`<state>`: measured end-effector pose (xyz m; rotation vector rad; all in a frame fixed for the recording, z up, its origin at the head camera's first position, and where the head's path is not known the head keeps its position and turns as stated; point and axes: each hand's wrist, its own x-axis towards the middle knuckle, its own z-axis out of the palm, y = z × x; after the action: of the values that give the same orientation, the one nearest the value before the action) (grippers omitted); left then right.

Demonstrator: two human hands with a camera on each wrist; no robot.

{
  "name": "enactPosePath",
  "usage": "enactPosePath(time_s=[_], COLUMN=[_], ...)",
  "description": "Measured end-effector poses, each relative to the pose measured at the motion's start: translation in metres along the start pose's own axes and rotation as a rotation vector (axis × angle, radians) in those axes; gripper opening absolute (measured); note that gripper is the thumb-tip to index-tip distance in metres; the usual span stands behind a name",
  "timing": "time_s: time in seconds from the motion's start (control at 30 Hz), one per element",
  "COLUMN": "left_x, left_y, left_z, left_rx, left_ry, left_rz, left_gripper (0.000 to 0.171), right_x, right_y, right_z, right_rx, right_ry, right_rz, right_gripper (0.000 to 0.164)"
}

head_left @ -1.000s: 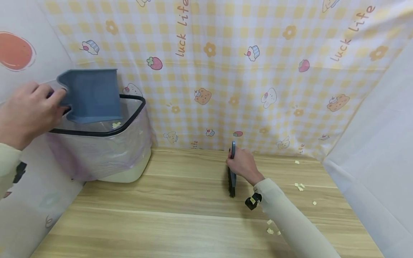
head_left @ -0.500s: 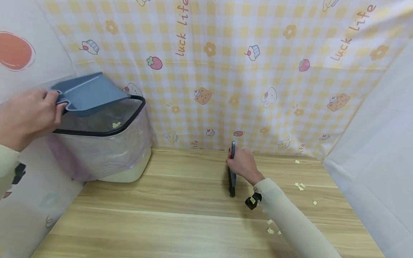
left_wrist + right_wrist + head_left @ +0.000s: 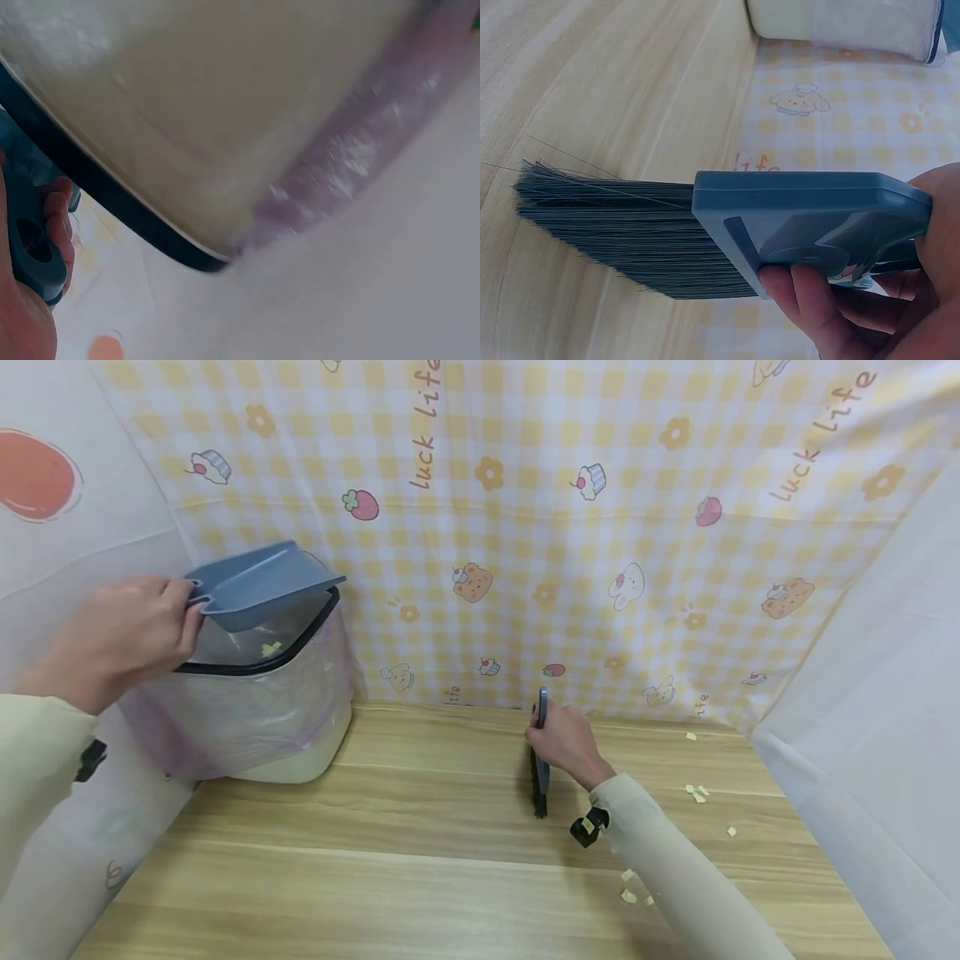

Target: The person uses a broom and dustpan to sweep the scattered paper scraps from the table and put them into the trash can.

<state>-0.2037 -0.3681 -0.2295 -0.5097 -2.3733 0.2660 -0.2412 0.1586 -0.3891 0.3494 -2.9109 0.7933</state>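
Holding dustpan (image 3: pixel 264 582) and brush (image 3: pixel 724 232) — cloth (image 3: pixel 517 539) reads "luck life".

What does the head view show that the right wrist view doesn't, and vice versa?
Only head: the left hand gripping the dustpan, and pale scraps on the table and in the bin.
Only right wrist: the broad side of the brush; the head camera sees it edge-on.
Both: the right hand holding the brush, plus table, bin and patterned cloth. A bluish patch in the right wrist view may be the dustpan; I can't tell.
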Motion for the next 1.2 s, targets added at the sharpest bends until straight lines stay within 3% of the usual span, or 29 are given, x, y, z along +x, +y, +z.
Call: enactPosePath(time_s=[0.1,0.2,0.53,0.87,1.2], left_x=[0.003,0.008,0.028,0.040,0.045], left_y=[0.008,0.017,0.049,0.083,0.116], left_z=[0.002,0.003,-0.001,0.010,0.021], left_rx=[-0.036,-0.082,-0.169,-0.256,-0.325], left_ry=[0.051,0.061,-0.011,0.107,0.065], left_rz=[0.029,0.049,0.067,0.214,0.271], left_gripper=[0.029,0.024,0.021,0.022,0.032], right_x=[0.000,0.000,-0.001,-0.002,-0.001], right_y=[0.000,0.001,0.000,0.000,-0.003], right_z=[0.000,0.000,-0.001,-0.001,-0.003], right_rx=[-0.003,0.004,0.004,0.002,0.004], right_ry=[0.001,-0.001,-0.001,-0.002,0.005], right_rz=[-0.002,-0.001,-0.008,-0.008,-0.024], right_gripper=[0.011,0.010,0.010,0.012,0.013])
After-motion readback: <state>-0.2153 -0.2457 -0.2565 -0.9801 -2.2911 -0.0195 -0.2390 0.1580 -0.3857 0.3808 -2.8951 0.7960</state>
